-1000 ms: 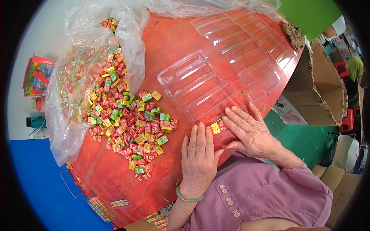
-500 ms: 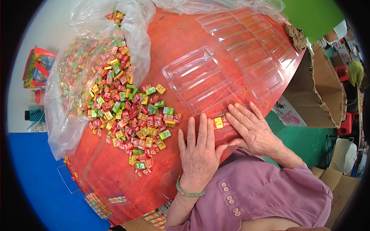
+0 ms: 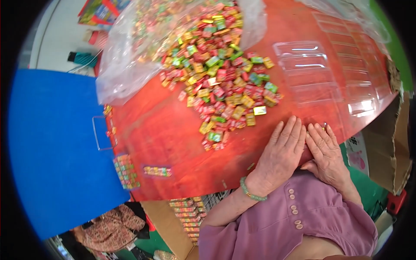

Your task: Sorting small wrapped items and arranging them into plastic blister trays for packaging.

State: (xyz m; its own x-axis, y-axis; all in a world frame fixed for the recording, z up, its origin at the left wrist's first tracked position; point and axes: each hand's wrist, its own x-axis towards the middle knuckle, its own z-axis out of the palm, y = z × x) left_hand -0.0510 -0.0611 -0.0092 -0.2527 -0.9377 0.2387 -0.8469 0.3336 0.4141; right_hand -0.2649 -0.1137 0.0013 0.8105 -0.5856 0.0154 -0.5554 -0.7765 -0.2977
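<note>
My left hand lies palm down near the table's front edge, its fingers stretched out and close together. Right beside it rests my right hand, also flat with straight fingers and the thumb apart. Under and between the hands is a row of small candy-like boxes, almost wholly hidden; a yellow bit shows at the right fingertips. A loose pile of tiny red, yellow and green boxes spreads over the red table, left of and beyond my hands.
Clear plastic trays with long compartments lie beyond my hands. A clear plastic bag holds more little boxes. Filled packs sit at the table's left edge, others in a carton below. A cardboard box stands at right.
The view has swung left, so the table contents appear further right. My left hand has turned and come against my right hand, covering the row of boxes that showed between them.
</note>
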